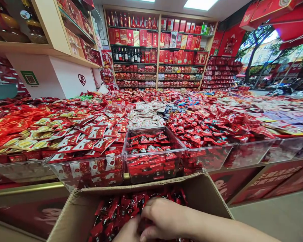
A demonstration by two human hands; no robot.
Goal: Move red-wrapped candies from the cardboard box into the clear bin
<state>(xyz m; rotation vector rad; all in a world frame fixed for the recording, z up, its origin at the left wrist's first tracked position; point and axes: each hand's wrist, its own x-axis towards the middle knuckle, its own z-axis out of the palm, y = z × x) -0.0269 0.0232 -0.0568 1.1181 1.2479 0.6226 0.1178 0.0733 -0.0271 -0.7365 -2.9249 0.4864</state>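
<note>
An open cardboard box [204, 191] stands close in front of me, holding many red-and-black wrapped candies [113, 208]. Both hands are down among them. My right hand [164, 215] reaches in from the right, with its fingers curled into the candies and red wrappers showing beneath its palm. Beside it, lower in the picture, is my left hand [130, 230]; its fingers are hidden behind the right hand and among the packets. Just beyond the box's far edge sits a clear plastic bin [154, 153], partly filled with similar red packets below its rim.
Left of that bin, another clear bin [86, 171] is heaped with red-and-white packets. More heaped bins [209, 156] line the counter to the right. Shelves [158, 47] with bottles and red boxes stand at the back. Grey floor [275, 215] shows at lower right.
</note>
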